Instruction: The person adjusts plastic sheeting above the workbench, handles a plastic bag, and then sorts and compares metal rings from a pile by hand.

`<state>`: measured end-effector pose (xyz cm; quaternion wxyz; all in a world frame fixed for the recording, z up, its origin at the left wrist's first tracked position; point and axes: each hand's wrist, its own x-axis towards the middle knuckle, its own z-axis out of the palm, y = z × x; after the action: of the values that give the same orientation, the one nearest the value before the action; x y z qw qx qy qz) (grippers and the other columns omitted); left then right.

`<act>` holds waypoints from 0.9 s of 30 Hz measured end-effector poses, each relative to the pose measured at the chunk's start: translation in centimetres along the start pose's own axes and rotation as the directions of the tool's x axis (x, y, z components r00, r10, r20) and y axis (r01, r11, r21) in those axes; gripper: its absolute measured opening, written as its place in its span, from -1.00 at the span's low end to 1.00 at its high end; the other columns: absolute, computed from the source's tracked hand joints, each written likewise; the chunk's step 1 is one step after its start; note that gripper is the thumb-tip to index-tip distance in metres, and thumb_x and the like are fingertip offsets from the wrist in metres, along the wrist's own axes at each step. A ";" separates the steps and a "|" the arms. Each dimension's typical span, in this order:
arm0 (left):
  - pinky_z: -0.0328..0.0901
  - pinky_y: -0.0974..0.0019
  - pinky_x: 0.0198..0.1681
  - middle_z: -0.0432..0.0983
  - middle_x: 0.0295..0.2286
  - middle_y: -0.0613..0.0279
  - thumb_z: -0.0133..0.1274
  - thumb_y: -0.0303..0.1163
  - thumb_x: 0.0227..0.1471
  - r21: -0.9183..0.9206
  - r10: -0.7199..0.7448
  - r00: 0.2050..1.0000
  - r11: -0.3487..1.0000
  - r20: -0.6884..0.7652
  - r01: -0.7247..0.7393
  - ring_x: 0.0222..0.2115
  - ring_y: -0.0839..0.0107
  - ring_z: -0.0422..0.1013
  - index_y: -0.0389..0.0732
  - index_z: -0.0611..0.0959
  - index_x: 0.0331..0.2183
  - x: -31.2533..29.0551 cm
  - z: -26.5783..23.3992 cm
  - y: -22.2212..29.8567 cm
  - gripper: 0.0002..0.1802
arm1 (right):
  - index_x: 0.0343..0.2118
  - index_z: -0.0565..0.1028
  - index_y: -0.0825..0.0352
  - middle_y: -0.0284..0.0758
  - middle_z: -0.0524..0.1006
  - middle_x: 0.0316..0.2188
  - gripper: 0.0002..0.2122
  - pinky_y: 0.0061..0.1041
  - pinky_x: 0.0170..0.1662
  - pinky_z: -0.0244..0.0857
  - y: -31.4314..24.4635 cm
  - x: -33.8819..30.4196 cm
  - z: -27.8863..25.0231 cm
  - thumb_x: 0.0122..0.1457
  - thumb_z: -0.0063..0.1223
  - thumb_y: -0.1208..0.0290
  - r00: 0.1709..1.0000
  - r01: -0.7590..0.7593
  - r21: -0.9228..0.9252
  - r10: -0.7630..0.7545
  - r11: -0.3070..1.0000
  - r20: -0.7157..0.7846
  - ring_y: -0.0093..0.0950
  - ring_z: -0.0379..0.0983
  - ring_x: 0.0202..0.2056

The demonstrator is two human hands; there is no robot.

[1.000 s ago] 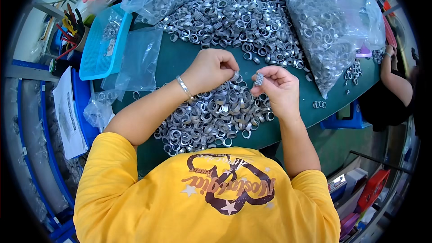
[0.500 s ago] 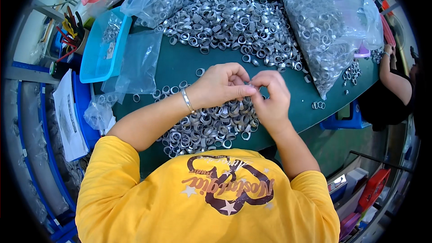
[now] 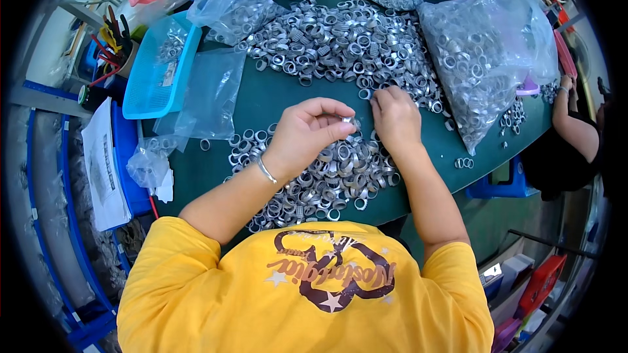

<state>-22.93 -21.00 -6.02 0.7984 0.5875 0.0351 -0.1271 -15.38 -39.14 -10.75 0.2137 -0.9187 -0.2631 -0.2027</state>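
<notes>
**Metal rings cover a green counter**

The left hand [image 3: 307,132] pinches one metal ring [image 3: 347,121] above the near pile of rings [image 3: 314,180]. The right hand [image 3: 394,116], fingers curled, rests on the far heap [image 3: 340,42]. A clear bag of rings [image 3: 481,59] lies right, a blue basket [image 3: 157,68] left on the green counter [image 3: 275,101].
</notes>
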 end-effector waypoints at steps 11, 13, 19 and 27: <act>0.34 0.36 -0.08 0.38 -0.22 0.13 0.09 -0.78 -0.19 0.085 0.310 0.951 0.948 -0.018 -0.307 -0.16 0.32 0.40 -0.38 0.47 -0.19 -1.2 0.4 -0.6 -0.59 | -0.31 0.46 0.46 -0.33 0.53 -0.48 -0.89 -0.72 -0.50 0.35 -3.2 -0.2 -5.2 0.09 -0.04 0.62 0.765 -0.635 0.757 0.264 0.155 0.588 -0.65 0.46 -0.54; 0.33 0.41 -0.07 0.37 -0.23 0.19 0.09 -0.76 -0.19 0.079 0.307 0.951 0.950 -0.038 -0.303 -0.21 0.45 0.40 -0.39 0.49 -0.24 -1.5 0.7 -0.3 -0.65 | -0.32 0.46 0.48 -0.30 0.54 -0.47 -0.89 -0.72 -0.51 0.36 -3.6 -0.4 -5.7 0.08 -0.04 0.63 0.752 -0.640 0.768 0.205 0.005 0.626 -0.64 0.46 -0.55; 0.37 0.45 -0.17 0.42 -0.28 0.20 0.11 -0.72 -0.18 0.012 0.198 0.979 0.980 -0.057 -0.198 -0.27 0.47 0.43 -0.36 0.47 -0.23 -1.8 0.7 -0.5 -0.64 | -0.33 0.46 0.48 -0.27 0.55 -0.48 -0.89 -0.71 -0.56 0.35 -3.5 -0.8 -6.1 0.06 -0.03 0.63 0.755 -0.632 0.771 0.159 -0.080 0.636 -0.62 0.44 -0.61; 0.37 0.45 -0.19 0.43 -0.31 0.18 0.13 -0.70 -0.17 -0.052 0.199 0.978 0.978 -0.055 -0.202 -0.28 0.48 0.43 -0.34 0.44 -0.24 -1.8 0.9 -0.7 -0.63 | -0.34 0.44 0.46 -0.29 0.53 -0.51 -0.90 -0.71 -0.58 0.34 -3.5 -1.3 -6.0 0.06 -0.06 0.64 0.754 -0.623 0.780 0.216 -0.065 0.620 -0.62 0.45 -0.62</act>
<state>-24.94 -21.70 -6.01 0.8224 0.5681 -0.0009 -0.0300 -19.94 -39.98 -5.48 0.7702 -0.5856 -0.0523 0.2474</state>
